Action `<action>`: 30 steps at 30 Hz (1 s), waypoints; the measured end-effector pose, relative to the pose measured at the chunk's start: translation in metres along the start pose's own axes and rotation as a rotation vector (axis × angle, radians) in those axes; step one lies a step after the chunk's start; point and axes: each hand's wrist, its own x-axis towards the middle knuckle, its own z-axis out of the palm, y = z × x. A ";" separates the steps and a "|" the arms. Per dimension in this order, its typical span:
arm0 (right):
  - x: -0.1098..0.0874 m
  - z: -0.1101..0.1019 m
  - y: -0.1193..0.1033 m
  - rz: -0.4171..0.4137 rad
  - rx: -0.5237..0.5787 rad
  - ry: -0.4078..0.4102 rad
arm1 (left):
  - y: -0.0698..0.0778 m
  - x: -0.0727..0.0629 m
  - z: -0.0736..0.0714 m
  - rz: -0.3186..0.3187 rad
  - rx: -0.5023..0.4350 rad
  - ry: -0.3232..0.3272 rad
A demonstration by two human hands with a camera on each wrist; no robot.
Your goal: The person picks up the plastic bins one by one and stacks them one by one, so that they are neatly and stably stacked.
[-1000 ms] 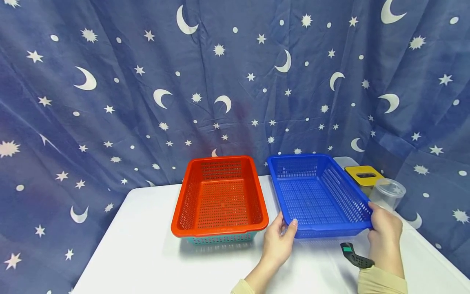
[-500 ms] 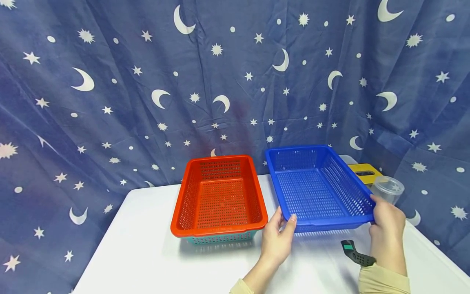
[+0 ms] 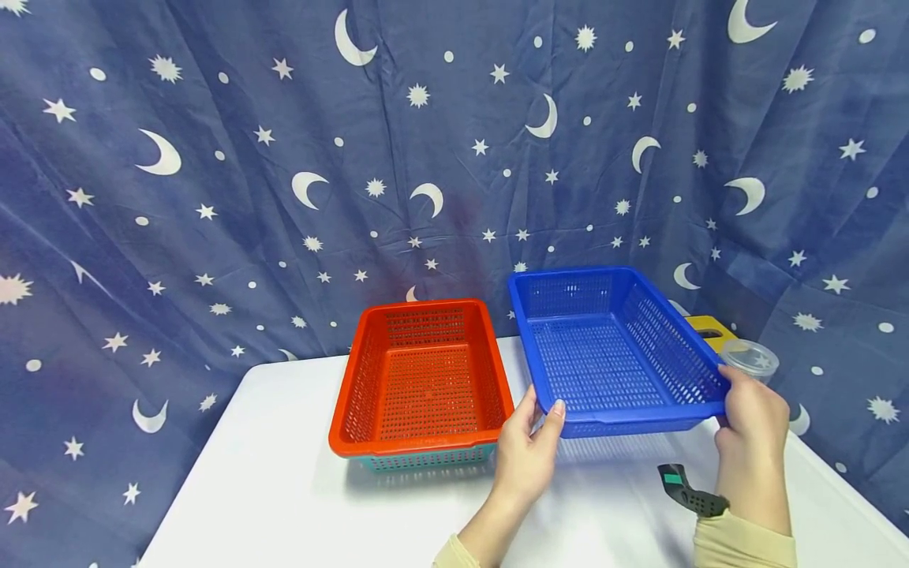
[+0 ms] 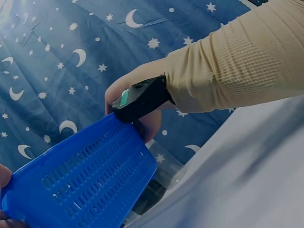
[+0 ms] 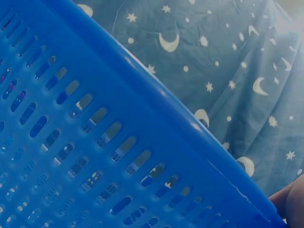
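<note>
Blue basket (image 3: pixel 604 363) held above the white table (image 3: pixel 284 473) on the right side; left hand (image 3: pixel 525 457) pinches its near left corner, right hand (image 3: pixel 754 414) grips near right corner. Red basket (image 3: pixel 426 394) stands to the left, clear tub (image 3: pixel 750 357) to the right

Blue basket (image 3: pixel 639 414); red basket (image 3: pixel 426 443); navy curtain (image 3: pixel 454 142), white moon-and-star print; beige sleeves (image 3: pixel 744 543).

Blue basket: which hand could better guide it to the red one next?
Probably the left hand, gripping the blue basket at the corner beside the red basket; the right hand grips farther away.
</note>
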 end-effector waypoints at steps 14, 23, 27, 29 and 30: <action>-0.012 0.005 -0.003 -0.025 0.069 -0.051 | 0.012 0.005 -0.011 0.046 -0.029 -0.004; -0.021 0.008 -0.005 -0.043 0.154 -0.093 | 0.025 0.008 -0.019 0.068 -0.045 -0.004; -0.026 0.010 -0.007 -0.068 0.176 -0.116 | 0.032 0.008 -0.023 0.067 -0.038 0.007; -0.028 0.012 -0.007 -0.085 0.173 -0.131 | 0.036 0.009 -0.025 0.071 -0.035 0.013; -0.029 0.012 -0.008 -0.088 0.180 -0.133 | 0.037 0.009 -0.026 0.073 -0.038 0.012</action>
